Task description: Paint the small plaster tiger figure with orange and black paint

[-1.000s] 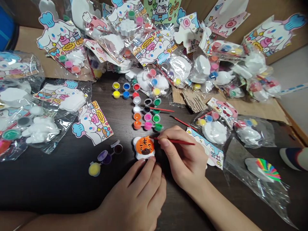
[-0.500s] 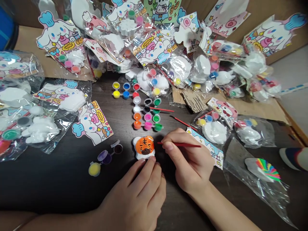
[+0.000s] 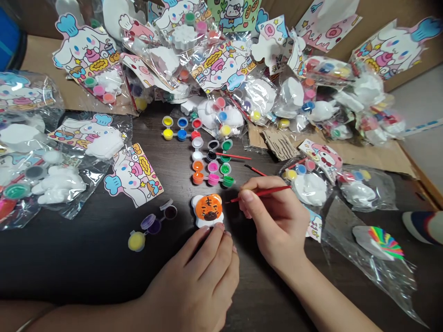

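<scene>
A small white plaster figurine lies on the dark table, its animal face painted orange with black marks and a dark muzzle. My left hand holds its lower edge with the fingertips; the thumb is hidden. Pinched in my right hand is a thin red paintbrush, its dark tip pointing left, just right of the figurine and apart from it. Behind the figurine sit open paint pots in several colours. A second red paintbrush rests across the black pot.
Another brush lies behind my right hand. At the left are yellow and purple pots and a cartoon card. Bagged plaster kits pile up along the back. A clear bag with a rainbow-striped piece lies right.
My right hand has lifted slightly up and to the right; the brush has gone from nearly level to tilted, its tip lower left. My left hand and the figurine have hardly moved.
</scene>
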`<action>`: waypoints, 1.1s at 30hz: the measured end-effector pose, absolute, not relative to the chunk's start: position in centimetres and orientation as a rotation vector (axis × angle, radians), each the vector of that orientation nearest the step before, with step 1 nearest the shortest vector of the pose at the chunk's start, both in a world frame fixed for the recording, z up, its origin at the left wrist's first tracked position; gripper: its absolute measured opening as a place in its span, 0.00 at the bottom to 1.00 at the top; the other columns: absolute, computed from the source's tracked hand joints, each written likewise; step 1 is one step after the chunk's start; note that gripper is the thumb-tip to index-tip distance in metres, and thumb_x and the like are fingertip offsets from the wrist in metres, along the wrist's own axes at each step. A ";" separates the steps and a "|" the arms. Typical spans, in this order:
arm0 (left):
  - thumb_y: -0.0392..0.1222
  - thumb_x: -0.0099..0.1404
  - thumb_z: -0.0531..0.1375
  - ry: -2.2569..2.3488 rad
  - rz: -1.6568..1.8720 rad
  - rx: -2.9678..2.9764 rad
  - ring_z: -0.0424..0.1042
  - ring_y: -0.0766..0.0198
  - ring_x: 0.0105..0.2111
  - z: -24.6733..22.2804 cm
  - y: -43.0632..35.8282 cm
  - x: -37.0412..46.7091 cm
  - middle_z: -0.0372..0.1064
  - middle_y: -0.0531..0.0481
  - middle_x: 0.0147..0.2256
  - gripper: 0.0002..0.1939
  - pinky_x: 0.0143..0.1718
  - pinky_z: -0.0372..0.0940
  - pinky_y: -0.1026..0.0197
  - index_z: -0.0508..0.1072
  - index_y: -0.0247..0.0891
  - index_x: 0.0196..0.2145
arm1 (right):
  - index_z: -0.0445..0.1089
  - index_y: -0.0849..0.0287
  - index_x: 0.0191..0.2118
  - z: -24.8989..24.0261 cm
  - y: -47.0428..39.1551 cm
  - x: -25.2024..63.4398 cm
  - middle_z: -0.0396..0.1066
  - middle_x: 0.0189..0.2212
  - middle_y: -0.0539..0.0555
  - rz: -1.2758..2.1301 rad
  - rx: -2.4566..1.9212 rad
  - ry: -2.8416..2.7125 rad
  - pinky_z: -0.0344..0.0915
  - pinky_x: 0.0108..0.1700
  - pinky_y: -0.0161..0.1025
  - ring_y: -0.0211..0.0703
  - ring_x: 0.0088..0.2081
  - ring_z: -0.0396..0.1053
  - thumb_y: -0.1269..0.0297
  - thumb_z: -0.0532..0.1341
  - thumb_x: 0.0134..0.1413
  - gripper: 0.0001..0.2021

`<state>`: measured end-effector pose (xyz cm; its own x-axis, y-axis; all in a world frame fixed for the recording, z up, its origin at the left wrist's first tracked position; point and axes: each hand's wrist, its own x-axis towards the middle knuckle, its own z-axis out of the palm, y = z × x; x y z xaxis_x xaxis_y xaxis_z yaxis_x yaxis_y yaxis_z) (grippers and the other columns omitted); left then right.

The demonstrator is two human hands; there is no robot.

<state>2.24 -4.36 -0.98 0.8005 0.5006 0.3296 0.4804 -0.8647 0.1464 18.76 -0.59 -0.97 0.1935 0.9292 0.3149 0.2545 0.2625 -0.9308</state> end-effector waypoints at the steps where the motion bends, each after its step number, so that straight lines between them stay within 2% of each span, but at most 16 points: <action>1: 0.44 0.67 0.53 0.801 0.554 2.928 0.64 0.56 0.52 -1.0 -4.3 2.3 0.73 0.46 0.47 0.17 0.58 0.50 0.55 0.71 0.32 0.47 | 0.67 0.57 0.32 -1.0 -0.5 18.6 0.66 0.23 0.45 0.712 -1.247 -1.305 0.59 0.19 0.29 0.30 0.19 0.61 0.75 0.59 0.54 0.05; 9: 0.43 0.67 0.52 0.810 0.566 2.920 0.64 0.56 0.53 -1.1 -4.3 2.4 0.73 0.45 0.46 0.16 0.58 0.51 0.56 0.71 0.32 0.47 | 0.67 0.57 0.34 -1.2 -0.4 18.4 0.69 0.26 0.47 0.641 -1.282 -1.391 0.63 0.21 0.28 0.30 0.23 0.66 0.75 0.59 0.55 0.05; 22: 0.45 0.66 0.53 0.811 0.554 2.918 0.63 0.56 0.54 -1.1 -4.3 2.4 0.72 0.45 0.48 0.17 0.59 0.50 0.56 0.71 0.32 0.47 | 0.67 0.57 0.34 -1.2 -0.7 18.7 0.70 0.27 0.48 0.533 -1.278 -1.477 0.64 0.21 0.31 0.33 0.23 0.67 0.75 0.58 0.56 0.05; 33: 0.45 0.67 0.53 0.822 0.566 2.914 0.64 0.56 0.54 -1.1 -4.4 2.3 0.71 0.44 0.49 0.18 0.58 0.51 0.56 0.70 0.31 0.48 | 0.66 0.57 0.32 -0.6 -0.8 18.5 0.71 0.25 0.48 0.407 -1.139 -1.689 0.68 0.26 0.31 0.34 0.25 0.70 0.81 0.57 0.52 0.10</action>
<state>2.26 -4.44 -1.07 0.7903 0.5156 0.3311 0.4929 -0.8559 0.1562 18.51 -0.83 -0.60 -0.0385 0.8332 0.5516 0.4906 0.4966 -0.7160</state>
